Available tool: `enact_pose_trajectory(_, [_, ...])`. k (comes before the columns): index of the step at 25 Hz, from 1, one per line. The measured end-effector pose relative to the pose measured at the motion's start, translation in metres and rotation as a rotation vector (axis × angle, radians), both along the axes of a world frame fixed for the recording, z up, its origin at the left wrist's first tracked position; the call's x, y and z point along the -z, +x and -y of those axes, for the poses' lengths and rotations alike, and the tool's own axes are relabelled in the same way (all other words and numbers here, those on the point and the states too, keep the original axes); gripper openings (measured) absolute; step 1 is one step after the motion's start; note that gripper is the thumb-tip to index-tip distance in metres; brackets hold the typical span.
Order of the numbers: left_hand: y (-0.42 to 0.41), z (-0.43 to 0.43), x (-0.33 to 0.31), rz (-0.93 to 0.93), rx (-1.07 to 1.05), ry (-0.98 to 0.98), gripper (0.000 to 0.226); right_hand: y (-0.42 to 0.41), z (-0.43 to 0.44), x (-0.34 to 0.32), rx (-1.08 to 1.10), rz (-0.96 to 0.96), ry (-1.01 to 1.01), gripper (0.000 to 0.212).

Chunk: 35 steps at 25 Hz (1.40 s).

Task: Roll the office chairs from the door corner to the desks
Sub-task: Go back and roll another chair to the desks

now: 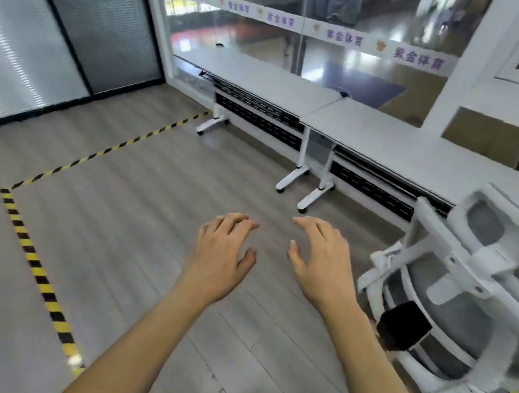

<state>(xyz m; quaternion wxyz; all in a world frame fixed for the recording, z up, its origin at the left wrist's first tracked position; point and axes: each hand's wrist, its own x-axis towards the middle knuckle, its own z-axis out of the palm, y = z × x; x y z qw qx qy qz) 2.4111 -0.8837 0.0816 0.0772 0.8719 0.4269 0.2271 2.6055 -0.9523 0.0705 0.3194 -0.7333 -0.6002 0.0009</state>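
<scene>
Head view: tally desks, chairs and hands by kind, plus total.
Desks: 2 (left desk, right desk)
Chairs: 1 (office chair)
Hands: 2 (left hand, right hand, both holding nothing)
Total: 5

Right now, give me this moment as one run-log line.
left hand open, empty | right hand open, empty | white office chair at right, beside white desks, no hand on it
</scene>
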Motion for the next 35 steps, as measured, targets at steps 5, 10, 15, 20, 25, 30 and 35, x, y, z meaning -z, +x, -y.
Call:
enact_pose_trajectory(5, [-0.178,0.004,-0.013,0.040,-0.358,-0.007,0.041,-0.168,-0.065,-0.014,-0.352,0.013,0.021,0.045])
enact_pose_trajectory(10, [-0.380,0.030,-0.017,0.062,-0.646,0.008,0.039,-0.376,-0.094,-0.017,-0.623,-0.006,0.032,0.044])
enact_pose_trajectory(15, [-0.570,0.066,-0.015,0.053,-0.890,0.011,0.039,-0.588,-0.097,-0.011,-0.852,-0.009,0.011,0.041])
enact_pose_trajectory(20, [-0.708,0.072,-0.008,0.076,-1.029,-0.025,0.039,-0.744,-0.115,-0.007,-1.017,0.000,-0.024,0.042])
enact_pose_trajectory(25, [-0.844,0.030,0.003,0.077,-1.131,-0.037,0.038,-0.894,-0.177,0.008,-1.127,0.002,-0.028,0.042])
enact_pose_trajectory(30, [-0.993,-0.041,-0.009,0.047,-1.255,-0.044,0.036,-1.066,-0.258,0.008,-1.261,-0.039,-0.064,0.042])
enact_pose_trajectory(35, [-1.144,-0.078,-0.018,0.050,-1.393,-0.017,0.036,-1.253,-0.312,-0.006,-1.432,-0.025,-0.075,0.043])
